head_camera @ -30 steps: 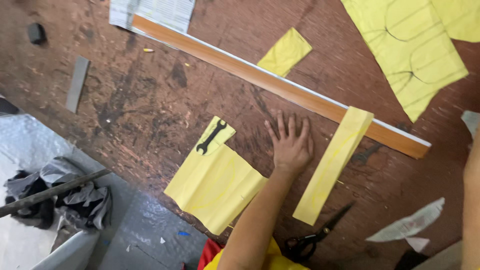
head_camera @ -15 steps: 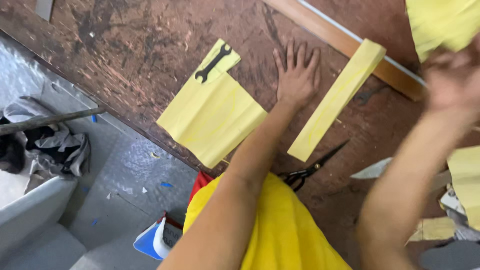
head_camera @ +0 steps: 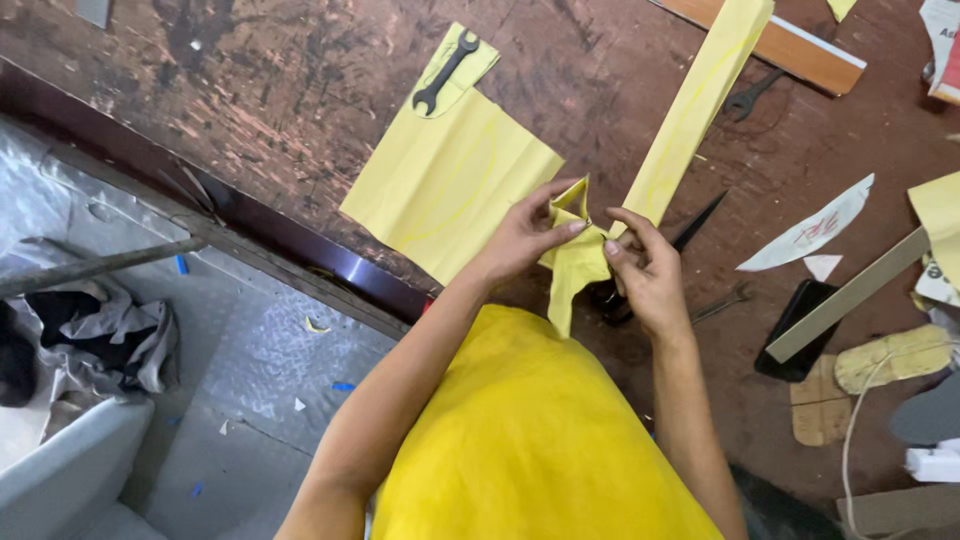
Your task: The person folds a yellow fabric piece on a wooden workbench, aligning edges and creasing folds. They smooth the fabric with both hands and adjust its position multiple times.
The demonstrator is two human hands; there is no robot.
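Note:
My left hand (head_camera: 522, 238) and my right hand (head_camera: 648, 268) both pinch a small folded piece of yellow fabric (head_camera: 572, 268) just above the table's near edge. It hangs down between them. A large yellow fabric panel (head_camera: 450, 180) lies flat to the left, with a black spanner (head_camera: 445, 72) resting on its upper corner. A long yellow fabric strip (head_camera: 695, 105) runs up and right from my hands. Black scissors (head_camera: 690, 230) lie partly hidden behind my right hand.
A wooden straightedge (head_camera: 790, 45) lies at the top right, with a second spanner (head_camera: 745, 98) beside it. A white paper pattern piece (head_camera: 815, 228), a black phone (head_camera: 795, 325), a grey ruler (head_camera: 850, 295) and cardboard scraps sit at the right. Floor and crumpled cloth (head_camera: 90, 320) are at left.
My left hand lifted off the table, and my right hand came in from the right. Both now hold a small yellow fabric piece. The view shifted down toward the table edge.

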